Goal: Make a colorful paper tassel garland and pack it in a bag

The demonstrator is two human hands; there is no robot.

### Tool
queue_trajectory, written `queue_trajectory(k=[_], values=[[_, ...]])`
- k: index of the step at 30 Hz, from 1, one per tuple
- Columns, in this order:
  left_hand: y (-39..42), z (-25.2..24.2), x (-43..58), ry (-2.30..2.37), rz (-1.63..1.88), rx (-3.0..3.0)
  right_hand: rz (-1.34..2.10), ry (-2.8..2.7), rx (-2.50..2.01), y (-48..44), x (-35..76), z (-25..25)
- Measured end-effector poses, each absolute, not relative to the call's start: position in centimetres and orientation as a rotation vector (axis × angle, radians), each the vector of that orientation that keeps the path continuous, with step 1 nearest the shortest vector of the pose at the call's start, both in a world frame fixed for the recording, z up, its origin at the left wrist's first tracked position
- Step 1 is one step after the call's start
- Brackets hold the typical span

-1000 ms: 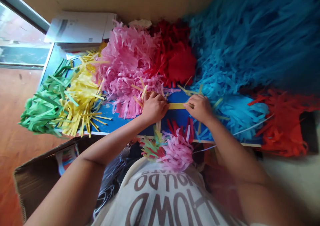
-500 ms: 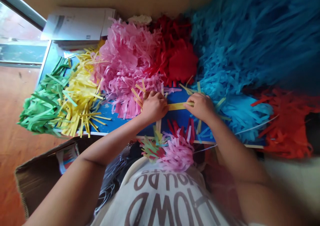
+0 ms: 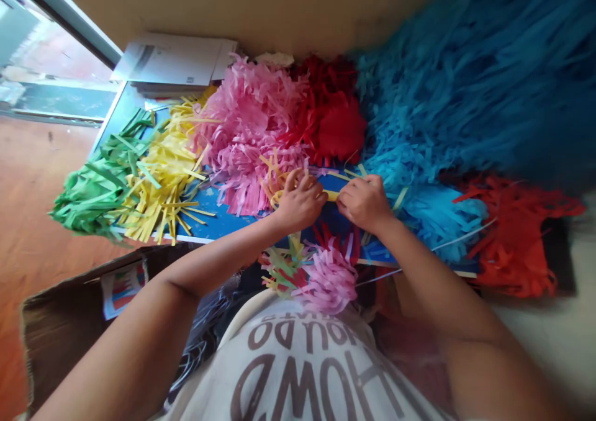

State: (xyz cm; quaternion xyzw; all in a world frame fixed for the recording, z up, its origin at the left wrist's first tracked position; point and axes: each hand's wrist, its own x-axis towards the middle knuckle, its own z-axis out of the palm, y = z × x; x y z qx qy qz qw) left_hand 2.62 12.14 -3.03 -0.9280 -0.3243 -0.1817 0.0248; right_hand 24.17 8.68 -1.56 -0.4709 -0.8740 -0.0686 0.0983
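Between my two hands runs a short twisted length of yellow fringed paper (image 3: 332, 195), just above the blue table. My left hand (image 3: 302, 200) is closed on its left part, and loose yellow strips stick out beyond the fingers. The right end is pinched in my right hand (image 3: 364, 202), with pale yellow strips showing past the knuckles. Below my hands, at the table's front edge, hangs a cluster of pink, red and green fringed tassels (image 3: 328, 275). A thin white string (image 3: 382, 277) leads from it to the right, under my right forearm.
Fringed paper lies in piles: green (image 3: 90, 197), yellow (image 3: 162, 166), pink (image 3: 254, 110), red (image 3: 342, 129), light blue (image 3: 437, 216) and orange-red (image 3: 516, 247). Papers (image 3: 172, 58) are stacked at the back left. A cardboard box (image 3: 69, 321) stands below the table's left front.
My hands have drawn closer together, and less of the yellow paper shows between them. My left hand has shifted right. The view has tilted slightly.
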Motion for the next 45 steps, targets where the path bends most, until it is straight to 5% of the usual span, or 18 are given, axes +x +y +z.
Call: queue_trajectory(k=[6, 10, 13, 28, 45], values=[[14.6, -0.8, -3.6, -1.31, -0.613, -2.614, -0.212, -2.417, -1.445, 7.4, 24.8, -0.4], [12.8, 0.4, -3.1, -1.113, -0.78, -2.678, -0.168, -2.422, -1.456, 7.2, 24.1, -0.5], [11.4, -1.2, 0.3, -0.842, -0.718, -2.873, -0.136, -2.462, -1.451, 7.1, 23.7, -0.2], [12.1, -4.8, 0.7, -0.894, -0.482, -3.091, -0.15, -2.444, -1.498, 5.3, 24.8, -3.7], [12.5, -5.1, -0.8, -1.311, -0.626, -3.17, 0.371, -2.021, -1.623, 6.0, 27.9, -5.3]])
